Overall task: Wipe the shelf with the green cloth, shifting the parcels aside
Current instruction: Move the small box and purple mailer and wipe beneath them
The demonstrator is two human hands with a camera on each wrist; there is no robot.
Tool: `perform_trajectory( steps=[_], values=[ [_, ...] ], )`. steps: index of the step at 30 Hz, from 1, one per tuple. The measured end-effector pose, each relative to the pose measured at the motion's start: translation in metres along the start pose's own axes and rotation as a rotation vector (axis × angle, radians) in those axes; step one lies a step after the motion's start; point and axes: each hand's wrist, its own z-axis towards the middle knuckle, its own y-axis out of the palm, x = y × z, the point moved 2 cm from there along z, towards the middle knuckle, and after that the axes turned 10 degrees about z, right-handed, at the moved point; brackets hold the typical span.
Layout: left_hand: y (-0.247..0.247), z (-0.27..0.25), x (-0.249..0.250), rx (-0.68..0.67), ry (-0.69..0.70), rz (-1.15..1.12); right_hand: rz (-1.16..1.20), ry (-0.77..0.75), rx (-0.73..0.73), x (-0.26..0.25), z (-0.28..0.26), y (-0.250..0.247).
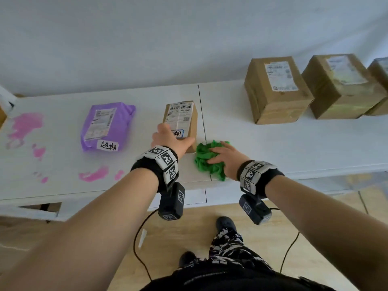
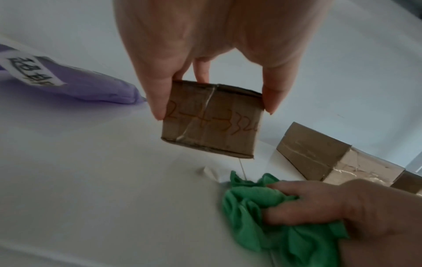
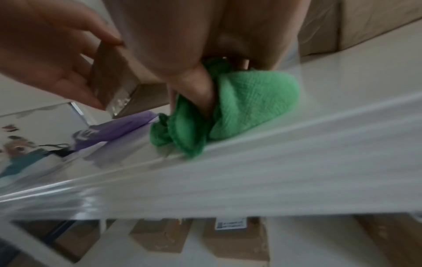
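Observation:
My left hand (image 1: pixel 172 137) grips the near end of a small brown cardboard parcel (image 1: pixel 181 120) on the white shelf (image 1: pixel 273 148). In the left wrist view the thumb and fingers (image 2: pixel 157 106) pinch this parcel (image 2: pixel 212 126) from both sides; its near end looks slightly raised. Just right of it lies the crumpled green cloth (image 1: pixel 206 162), with my right hand (image 1: pixel 222 156) on top, fingers bunching the fabric. The right wrist view shows the thumb tucked into the cloth (image 3: pixel 251 101) at the shelf's front edge. A purple bag parcel (image 1: pixel 107 124) lies further left.
Pink stains (image 1: pixel 27 127) mark the shelf's left part, and more (image 1: pixel 94 174) sit near the front edge. Large cardboard cartons (image 1: pixel 275 89) stand in a row at the back right. Further boxes (image 3: pixel 235 236) sit on a lower level. A seam (image 1: pixel 202 114) crosses the shelf.

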Motion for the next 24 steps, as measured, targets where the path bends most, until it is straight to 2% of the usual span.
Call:
perform_trajectory(
  steps=[5, 7, 15, 21, 24],
  values=[
    [0.011, 0.016, 0.038, -0.028, 0.028, 0.01, 0.01, 0.247, 0.12, 0.064, -0.006, -0.045],
    [0.017, 0.023, 0.053, -0.027, 0.038, 0.018, -0.016, 0.284, 0.103, 0.074, -0.004, -0.053],
    [0.041, 0.055, 0.105, -0.029, 0.046, 0.113, -0.174, 0.086, -0.049, 0.077, 0.008, -0.055],
    [0.064, 0.067, 0.119, -0.098, 0.051, 0.182, -0.192, 0.05, -0.086, 0.082, 0.01, -0.058],
    [0.073, 0.068, 0.114, -0.16, 0.113, 0.181, -0.211, 0.057, -0.1, 0.084, 0.013, -0.055]
  ],
)
